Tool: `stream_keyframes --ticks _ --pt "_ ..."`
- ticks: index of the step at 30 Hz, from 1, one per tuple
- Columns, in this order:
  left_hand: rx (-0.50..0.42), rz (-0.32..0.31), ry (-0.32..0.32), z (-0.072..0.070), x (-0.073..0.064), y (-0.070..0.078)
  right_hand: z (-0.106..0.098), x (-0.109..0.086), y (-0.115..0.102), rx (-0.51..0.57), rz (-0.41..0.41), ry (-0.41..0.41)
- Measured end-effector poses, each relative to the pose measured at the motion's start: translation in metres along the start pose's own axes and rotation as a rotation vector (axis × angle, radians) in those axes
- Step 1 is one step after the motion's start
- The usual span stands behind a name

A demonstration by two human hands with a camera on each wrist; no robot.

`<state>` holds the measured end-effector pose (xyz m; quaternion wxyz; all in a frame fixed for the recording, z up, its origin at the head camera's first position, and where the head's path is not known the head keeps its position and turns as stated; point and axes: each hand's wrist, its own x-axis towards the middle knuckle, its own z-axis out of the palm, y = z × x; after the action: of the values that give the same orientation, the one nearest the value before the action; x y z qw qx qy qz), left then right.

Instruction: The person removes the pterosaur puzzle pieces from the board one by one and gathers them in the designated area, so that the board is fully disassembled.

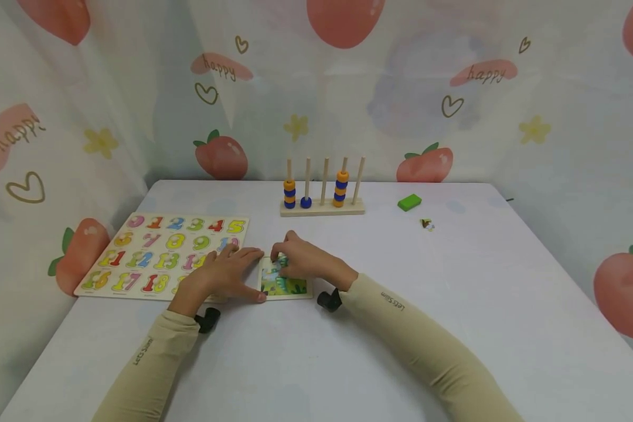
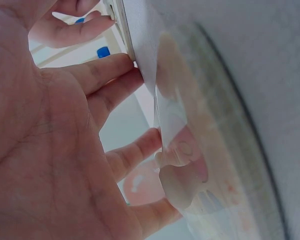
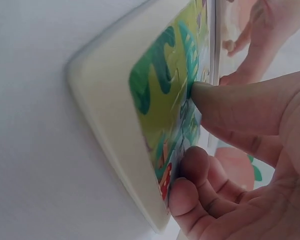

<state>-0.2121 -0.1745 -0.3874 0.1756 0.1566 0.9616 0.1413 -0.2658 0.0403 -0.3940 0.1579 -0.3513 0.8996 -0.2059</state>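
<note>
A small jigsaw puzzle point(image 1: 290, 286) with a green dinosaur picture lies flat in a pale wooden frame point(image 3: 102, 100). Over its upper part, my right hand point(image 1: 305, 259) curls its fingers. Thumb and fingertips pinch at a puzzle piece within the picture, mostly hidden under the hand. In the right wrist view the thumb tip touches the picture surface and the other fingertips are at its far side. My left hand point(image 1: 218, 275) spreads its fingers along the frame's left side, thumb at the lower left corner, partly over the number board point(image 1: 155, 246).
A wooden bead abacus point(image 1: 323, 209) with orange and blue beads stands behind the hands. Farther right lie a green block point(image 1: 409, 202) and a small loose picture piece point(image 1: 427, 224). Patterned cloth point(image 1: 316, 94) walls the white table point(image 1: 453, 305) at back and sides.
</note>
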Motion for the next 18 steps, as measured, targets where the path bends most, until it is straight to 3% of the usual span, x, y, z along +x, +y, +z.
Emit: stream_keyframes --ticks 9,18 --pt "0.006 -0.002 -0.005 0.0002 0.0014 -0.0018 0.0039 -0.0029 0.0059 0.092 -0.014 0.028" --pt "0.020 -0.004 -0.002 0.0010 0.0040 -0.0018 0.0056 -0.0048 0.0100 0.105 -0.072 0.072"
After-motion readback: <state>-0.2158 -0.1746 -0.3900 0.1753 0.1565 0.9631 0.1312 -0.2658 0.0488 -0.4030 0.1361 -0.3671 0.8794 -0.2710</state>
